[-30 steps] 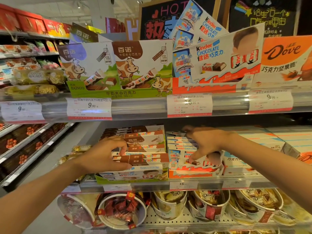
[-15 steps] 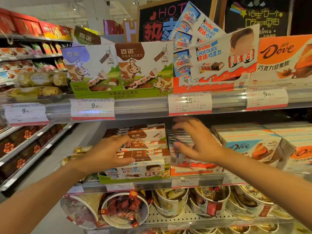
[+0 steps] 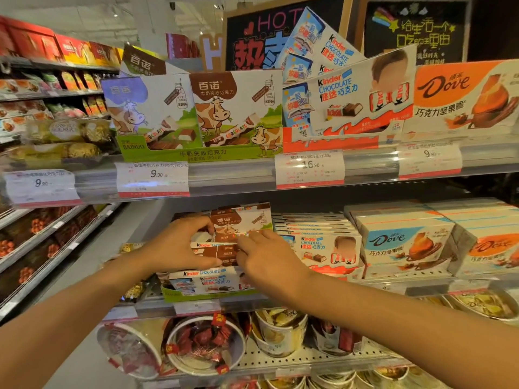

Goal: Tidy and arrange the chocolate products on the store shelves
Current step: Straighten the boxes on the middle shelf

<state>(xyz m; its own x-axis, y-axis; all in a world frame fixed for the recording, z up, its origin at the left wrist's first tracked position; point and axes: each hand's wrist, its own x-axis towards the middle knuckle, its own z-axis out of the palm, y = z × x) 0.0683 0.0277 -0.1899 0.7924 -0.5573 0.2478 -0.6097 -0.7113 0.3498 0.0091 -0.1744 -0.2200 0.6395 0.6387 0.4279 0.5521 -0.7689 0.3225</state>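
Left hand (image 3: 179, 245) and right hand (image 3: 269, 259) clasp the brown Bainuo boxes (image 3: 224, 254) from either end; stack's long axis runs along the shelf's front edge (image 3: 295, 304), between both grips.

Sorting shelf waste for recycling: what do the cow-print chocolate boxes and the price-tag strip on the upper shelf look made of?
Cow-print chocolate boxes: probably thin printed cardboard with a slight sheen; they show folded edges and flat panels. Price-tag strip: likely clear glossy plastic; paper labels show through it and light glares along its length.
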